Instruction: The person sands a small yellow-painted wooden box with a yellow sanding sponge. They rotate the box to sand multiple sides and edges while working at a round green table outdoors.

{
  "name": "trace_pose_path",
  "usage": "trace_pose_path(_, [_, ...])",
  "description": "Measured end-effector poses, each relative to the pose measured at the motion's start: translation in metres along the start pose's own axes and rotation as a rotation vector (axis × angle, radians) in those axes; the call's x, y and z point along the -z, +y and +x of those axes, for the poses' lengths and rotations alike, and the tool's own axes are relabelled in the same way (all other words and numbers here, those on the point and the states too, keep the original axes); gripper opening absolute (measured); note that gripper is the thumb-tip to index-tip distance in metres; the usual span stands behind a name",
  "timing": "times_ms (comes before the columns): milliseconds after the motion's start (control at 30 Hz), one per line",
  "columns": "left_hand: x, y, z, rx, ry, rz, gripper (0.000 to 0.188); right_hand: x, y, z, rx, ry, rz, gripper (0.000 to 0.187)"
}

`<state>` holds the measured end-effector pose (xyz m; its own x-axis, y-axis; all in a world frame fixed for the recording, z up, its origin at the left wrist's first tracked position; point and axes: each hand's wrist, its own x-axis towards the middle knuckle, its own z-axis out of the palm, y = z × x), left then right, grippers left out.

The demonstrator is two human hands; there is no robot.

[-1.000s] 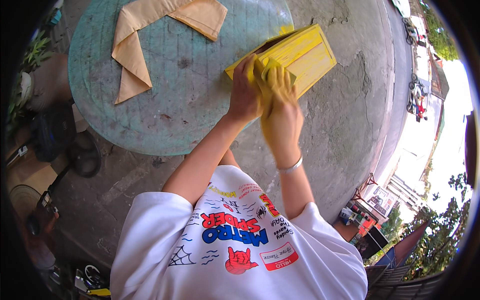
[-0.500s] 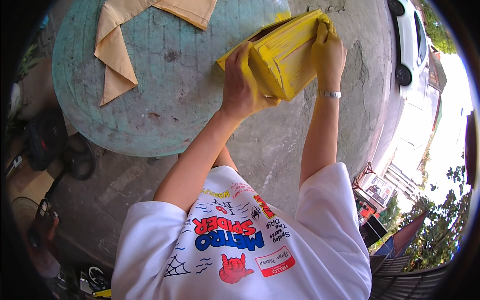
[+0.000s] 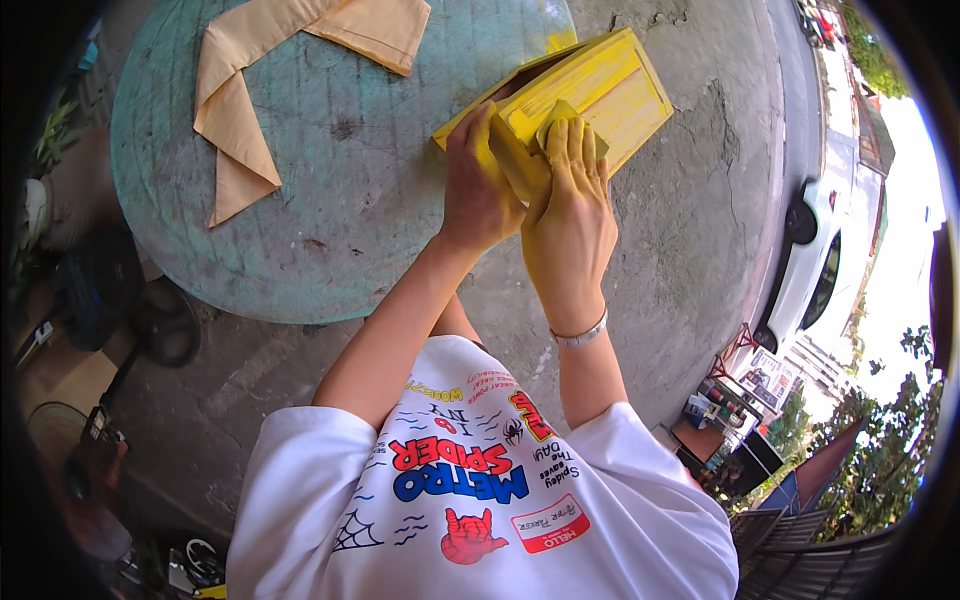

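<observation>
A yellow wooden box (image 3: 625, 92) with streaked, worn paint is tilted at the right edge of the round table. My left hand (image 3: 478, 190) is closed round its near left end, the fingers partly hidden behind it. With fingers together, my right hand (image 3: 573, 225) presses a yellow-dusted piece of sandpaper (image 3: 562, 112) against the box's upward side, near the end my left hand grips. Yellow dust coats the fingers of both hands. A dark opening (image 3: 540, 75) shows along the box's far left side.
The worn green round table (image 3: 300, 200) carries a folded tan cloth (image 3: 243, 130) at its far left. Cracked concrete (image 3: 700, 150) spreads to the right, with a white car (image 3: 810, 265) beyond. A black pedestal-like object (image 3: 165, 325) stands left of the table.
My right hand has slid from the box's far right end toward me and left, bringing the sandpaper into view. The left hand keeps its grip. The passing white car has moved nearer.
</observation>
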<state>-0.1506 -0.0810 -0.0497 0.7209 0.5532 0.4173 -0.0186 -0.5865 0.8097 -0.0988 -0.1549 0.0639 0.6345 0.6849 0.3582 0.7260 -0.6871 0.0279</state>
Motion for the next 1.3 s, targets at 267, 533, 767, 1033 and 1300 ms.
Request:
trace_pose_path(267, [0.001,0.008,0.003,0.002,0.050,-0.128,0.134,-0.014,0.028,0.033,-0.130,0.024,-0.104,0.038])
trace_pose_path(533, [0.008,0.015,0.005,-0.017,0.029,-0.103,0.133,-0.006,0.071,0.093,-0.512,-0.350,0.061,0.029])
trace_pose_path(767, [0.002,0.013,0.002,-0.053,0.066,-0.070,0.138,-0.008,0.043,0.041,-0.132,-0.074,-0.068,0.040])
trace_pose_path(1033, [-0.003,0.002,-0.002,0.036,0.013,-0.017,0.133,0.014,-0.012,-0.007,0.072,-0.074,0.046,0.050])
trace_pose_path(1300, [-0.003,0.005,-0.002,-0.034,0.027,0.015,0.138,-0.015,0.027,0.028,-0.039,0.030,-0.044,0.039])
